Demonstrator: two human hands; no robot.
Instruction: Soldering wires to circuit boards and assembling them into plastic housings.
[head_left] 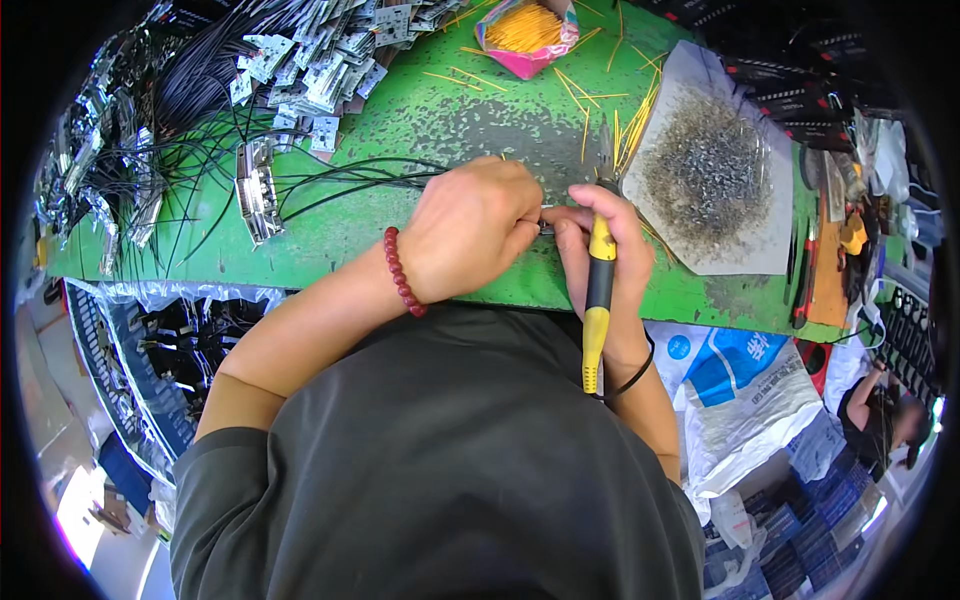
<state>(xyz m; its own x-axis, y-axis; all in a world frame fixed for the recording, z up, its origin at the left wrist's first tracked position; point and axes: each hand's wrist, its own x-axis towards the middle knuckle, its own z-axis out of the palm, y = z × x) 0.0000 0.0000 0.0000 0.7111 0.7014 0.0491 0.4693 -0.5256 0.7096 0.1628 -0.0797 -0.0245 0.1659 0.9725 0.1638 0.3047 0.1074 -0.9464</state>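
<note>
Below the table's near edge, at the left, a blue crate lined with clear plastic holds dark parts and black wires, while at the right sits a white sack with blue print, its contents hidden. Above that edge, the right hand grasps a yellow-and-black tool, which lies across the fingers with its butt jutting past the edge of the green table. The tool's long axis runs almost straight out from the body, tilting slightly right, its metal tip pointing to the far side. The left hand is bent into a pinch on a small metal piece by the right fingertips; black cables come in beneath it crosswise from a stack of metal brackets, but whether it grips them too I cannot tell. Right of the tool, a white sheet bears a scattered pile of dark clippings. Farther off, more metal plates are heaped at the left, and a pink box is filled with thin yellow sticks, others strewn around it.
</note>
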